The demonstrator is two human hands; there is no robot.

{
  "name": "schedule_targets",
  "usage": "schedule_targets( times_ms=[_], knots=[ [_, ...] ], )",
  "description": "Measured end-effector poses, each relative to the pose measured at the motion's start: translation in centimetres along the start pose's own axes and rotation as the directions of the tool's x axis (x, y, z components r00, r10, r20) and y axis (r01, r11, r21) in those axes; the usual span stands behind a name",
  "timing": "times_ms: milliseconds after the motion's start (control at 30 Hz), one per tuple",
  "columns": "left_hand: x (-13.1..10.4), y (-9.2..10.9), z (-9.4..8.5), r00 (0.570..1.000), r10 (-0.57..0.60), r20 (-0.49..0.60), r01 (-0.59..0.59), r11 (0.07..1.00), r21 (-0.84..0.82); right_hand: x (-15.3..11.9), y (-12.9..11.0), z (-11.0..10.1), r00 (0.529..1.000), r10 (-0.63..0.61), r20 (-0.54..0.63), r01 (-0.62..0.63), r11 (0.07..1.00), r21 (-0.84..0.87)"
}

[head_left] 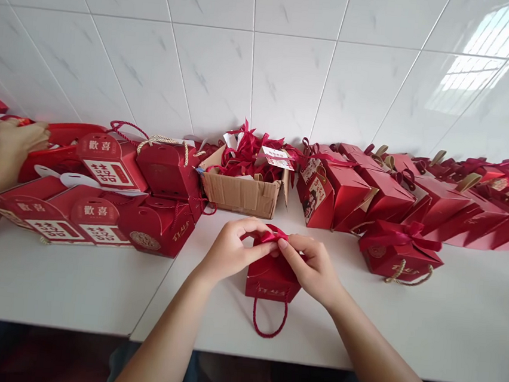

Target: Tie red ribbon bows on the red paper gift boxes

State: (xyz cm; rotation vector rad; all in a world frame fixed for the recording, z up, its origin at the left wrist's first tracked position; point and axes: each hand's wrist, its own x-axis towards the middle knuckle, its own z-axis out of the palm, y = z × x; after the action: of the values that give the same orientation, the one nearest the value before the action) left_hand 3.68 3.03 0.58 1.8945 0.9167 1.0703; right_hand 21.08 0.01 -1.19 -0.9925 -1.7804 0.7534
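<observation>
A small dark red gift box [268, 276] stands on the white table in front of me, its red rope handle [268, 335] hanging toward the table's front edge. On top of the box is a shiny red ribbon [272, 236]. My left hand [236, 248] pinches the ribbon from the left, thumb and fingers together. From the right, my right hand [313, 264] grips the ribbon too, its thumb and fingertips meeting near the knot. The fingers partly cover the ribbon and the box's top.
Behind the box is a cardboard carton [240, 194] of red ribbons and tags. Red boxes [107, 225] are stacked at left, beside another person's hand [21, 135]. Rows of red boxes [384, 194] line the tiled wall at right; a bow-tied box [399, 256] stands before them.
</observation>
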Motion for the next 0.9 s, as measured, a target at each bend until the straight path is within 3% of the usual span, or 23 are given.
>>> schedule_targets(
  times_ms=[133,300,500,733,900],
  knots=[
    [-0.4,-0.6,0.2,0.998,0.032,-0.06,-0.032,0.999,-0.001,0.0,-0.1,0.1,0.999,0.038,-0.037,-0.039,0.999,-0.016],
    [-0.6,-0.9,0.8,0.99,-0.012,-0.138,0.009,1.0,-0.018,0.0,-0.3,0.6,0.989,0.105,-0.104,-0.101,0.994,0.048],
    [-0.8,-0.7,1.1,0.991,-0.05,-0.123,0.05,0.999,-0.008,-0.2,0.3,1.1,0.969,0.167,-0.184,-0.137,0.976,0.167],
    [-0.9,-0.5,1.6,0.99,-0.043,-0.138,0.045,0.999,0.01,-0.2,0.1,1.2,0.979,0.04,-0.202,-0.041,0.999,-0.001],
    [-0.9,-0.6,1.4,0.992,-0.025,-0.127,0.029,0.999,0.029,-0.4,-0.2,1.3,0.988,-0.029,-0.15,0.011,0.993,-0.119]
  ],
)
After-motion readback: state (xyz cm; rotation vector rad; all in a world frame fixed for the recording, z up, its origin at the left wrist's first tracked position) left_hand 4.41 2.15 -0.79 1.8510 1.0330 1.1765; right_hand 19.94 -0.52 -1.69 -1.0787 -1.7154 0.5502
